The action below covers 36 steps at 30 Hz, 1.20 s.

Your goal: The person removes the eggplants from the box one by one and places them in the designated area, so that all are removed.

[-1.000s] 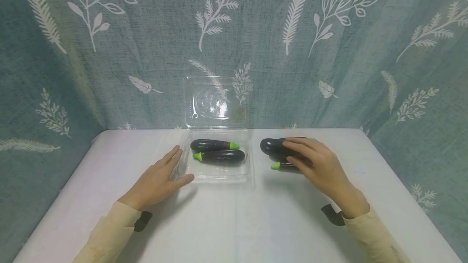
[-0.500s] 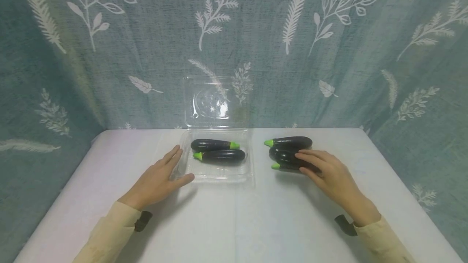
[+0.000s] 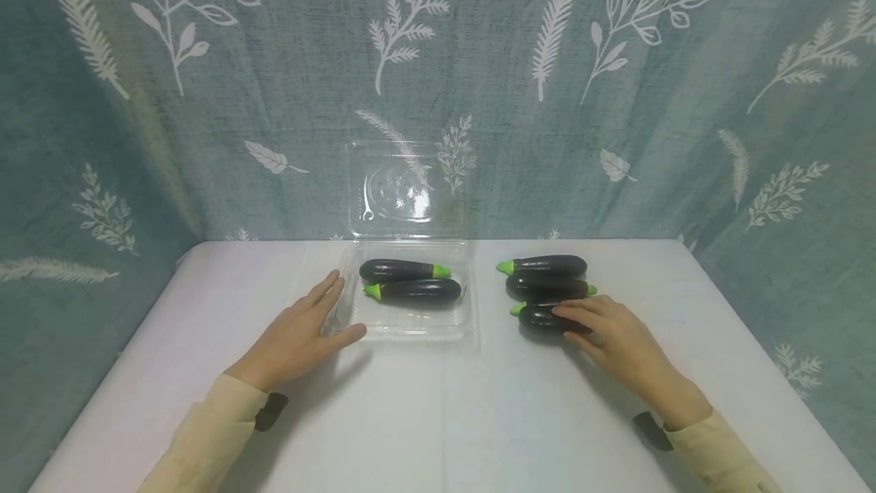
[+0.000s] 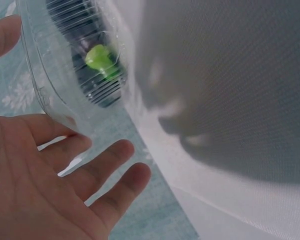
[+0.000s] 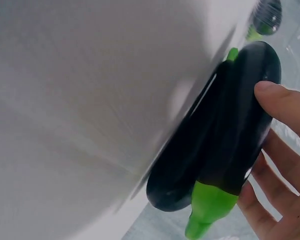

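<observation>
My right hand grips an eggplant at the right of the table, thumb on the near side and fingers over it. In the right wrist view this eggplant, green cap toward the camera, overlaps a second eggplant close to the white surface. Behind them lie two more, the rear eggplant and the middle eggplant. My left hand has its fingers spread at the left side of a clear plastic clamshell box. Inside it lie two eggplants, one behind and one in front.
The box's clear lid stands up at the back, before a teal curtain with white leaf prints. A white cloth covers the table, and its back edge runs just behind the box and the eggplants.
My right hand has moved toward the front right with the eggplant, from over the rear ones to the front of the group, uncovering the eggplants behind. The left hand stays at the box.
</observation>
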Tool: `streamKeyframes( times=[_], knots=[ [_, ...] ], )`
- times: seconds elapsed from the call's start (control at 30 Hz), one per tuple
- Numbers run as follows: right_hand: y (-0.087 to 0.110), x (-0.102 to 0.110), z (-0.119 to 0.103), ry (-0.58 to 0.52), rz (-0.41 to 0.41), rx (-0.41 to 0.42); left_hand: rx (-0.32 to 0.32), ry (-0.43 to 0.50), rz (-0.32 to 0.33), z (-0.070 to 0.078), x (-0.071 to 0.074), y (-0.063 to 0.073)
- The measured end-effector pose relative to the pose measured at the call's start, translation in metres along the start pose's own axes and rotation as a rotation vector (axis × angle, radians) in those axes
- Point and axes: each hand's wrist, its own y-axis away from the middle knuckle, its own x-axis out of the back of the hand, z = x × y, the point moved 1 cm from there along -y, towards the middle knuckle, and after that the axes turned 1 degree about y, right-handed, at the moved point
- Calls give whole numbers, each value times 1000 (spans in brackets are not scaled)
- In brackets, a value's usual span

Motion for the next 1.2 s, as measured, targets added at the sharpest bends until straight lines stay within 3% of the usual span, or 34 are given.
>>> streamKeyframes(
  times=[0.47,0.9,1.2],
  knots=[
    [3,-7,1,46,-21,0,-5,-10,4,-1,-2,-2],
    [7,-9,1,44,-36,-58,-4,-8,11,-2,-1,0],
    [7,-7,2,45,-24,-42,-8,-10,9,-2,-1,-1]
  ],
)
